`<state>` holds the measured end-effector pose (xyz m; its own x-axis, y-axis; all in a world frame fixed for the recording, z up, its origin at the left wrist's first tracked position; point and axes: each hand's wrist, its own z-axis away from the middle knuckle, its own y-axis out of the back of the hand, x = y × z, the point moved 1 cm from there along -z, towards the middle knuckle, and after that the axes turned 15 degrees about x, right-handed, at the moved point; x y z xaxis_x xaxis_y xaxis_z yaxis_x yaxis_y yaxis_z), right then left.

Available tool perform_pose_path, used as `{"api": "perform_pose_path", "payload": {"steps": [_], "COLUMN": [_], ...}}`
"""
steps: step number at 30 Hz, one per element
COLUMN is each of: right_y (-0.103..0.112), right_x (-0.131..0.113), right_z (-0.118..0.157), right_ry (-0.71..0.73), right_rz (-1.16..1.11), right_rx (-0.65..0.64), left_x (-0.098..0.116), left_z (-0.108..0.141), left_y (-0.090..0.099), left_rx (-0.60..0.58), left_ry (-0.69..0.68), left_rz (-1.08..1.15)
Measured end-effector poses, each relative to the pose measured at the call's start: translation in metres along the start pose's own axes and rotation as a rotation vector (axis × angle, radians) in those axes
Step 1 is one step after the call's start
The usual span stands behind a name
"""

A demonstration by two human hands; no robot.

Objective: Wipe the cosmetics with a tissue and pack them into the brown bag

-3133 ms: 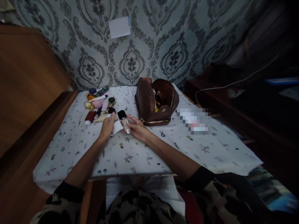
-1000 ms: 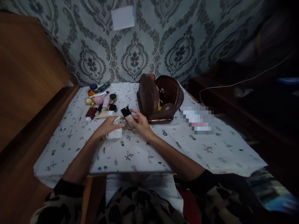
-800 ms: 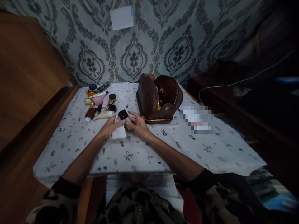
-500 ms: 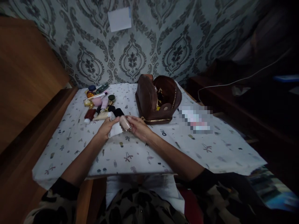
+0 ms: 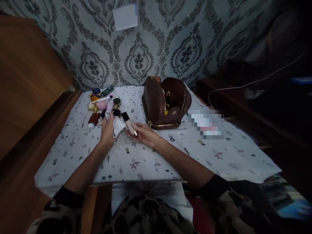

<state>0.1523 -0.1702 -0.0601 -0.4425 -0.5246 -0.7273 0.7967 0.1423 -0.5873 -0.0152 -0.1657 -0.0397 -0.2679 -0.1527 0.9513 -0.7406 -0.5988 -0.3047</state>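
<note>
Above the patterned tablecloth, my right hand is closed around a foundation bottle with beige contents and a black cap, tilted with the cap pointing away from me. My left hand grips a crumpled white wipe just left of the bottle; a small gap separates the two. Several cosmetics lie beyond my left hand, among them a dark red bottle with a white cap, a pink jar and a dark round-lidded jar.
A brown cosmetic bag stands unzipped at the back centre, with things inside. Right of it lies a blurred-out item. A wooden panel rises at the left, and a patterned wall stands behind the table. A white cable runs at the right.
My left hand has drawn the wipe away leftward from the bottle. The bottle now stays in my right hand alone, its black cap and body more fully in view.
</note>
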Motion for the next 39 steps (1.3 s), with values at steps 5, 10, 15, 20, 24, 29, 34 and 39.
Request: {"api": "perform_pose_path", "payload": {"steps": [5,10,15,20,24,29,34,39], "right_y": [-0.004,-0.004,-0.003,0.000,0.007,0.011,0.007,0.003], "right_x": [0.011,0.018,0.018,0.013,0.005,-0.003,0.000,0.008], "right_z": [0.001,0.002,0.001,-0.003,-0.011,-0.014,-0.009,-0.005], "right_ry": [0.081,0.147,0.116,0.168,0.236,0.236,0.223,0.243], "right_rz": [0.182,0.295,0.177,0.025,-0.065,-0.101,-0.074,0.052], "right_rx": [-0.014,-0.101,-0.122,-0.082,0.063,0.158,0.112,-0.033], "left_x": [0.006,0.003,0.003,0.004,0.004,0.004,0.004,0.006], "left_z": [-0.004,-0.002,0.003,0.014,0.025,0.030,0.029,0.024], "left_y": [0.004,0.011,0.010,0.006,0.004,0.003,0.004,0.006], "left_rx": [0.051,-0.080,-0.142,-0.262,-0.405,-0.463,-0.439,-0.339], "left_ry": [-0.226,-0.532,-0.819,-0.906,-0.932,-0.930,-0.967,-1.033], "left_rz": [0.001,-0.365,-0.521,-0.535,-0.517,-0.502,-0.535,-0.562]}}
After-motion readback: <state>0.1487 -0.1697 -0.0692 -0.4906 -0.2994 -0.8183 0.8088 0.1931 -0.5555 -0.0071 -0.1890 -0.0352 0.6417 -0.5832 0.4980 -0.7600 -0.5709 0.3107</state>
